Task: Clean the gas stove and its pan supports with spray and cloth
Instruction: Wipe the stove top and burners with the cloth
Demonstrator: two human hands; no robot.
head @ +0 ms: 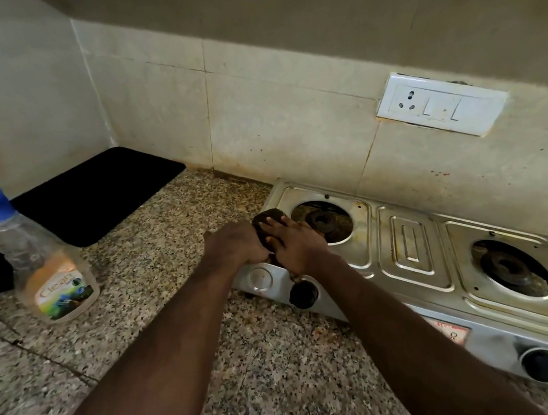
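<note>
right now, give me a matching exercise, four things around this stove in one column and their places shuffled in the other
Things
1 spray bottle
2 black mat
3 socket plate
4 dark round thing

Places
a on the tiled wall
b held by the left hand and right hand at the left end of the stove
c in the back corner of the counter
d upright on the counter, far left

Pairs: 1-d, 2-c, 3-a, 4-b

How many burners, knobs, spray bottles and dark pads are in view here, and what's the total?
Burners: 2
Knobs: 2
Spray bottles: 1
Dark pads: 1
Total: 6
</note>
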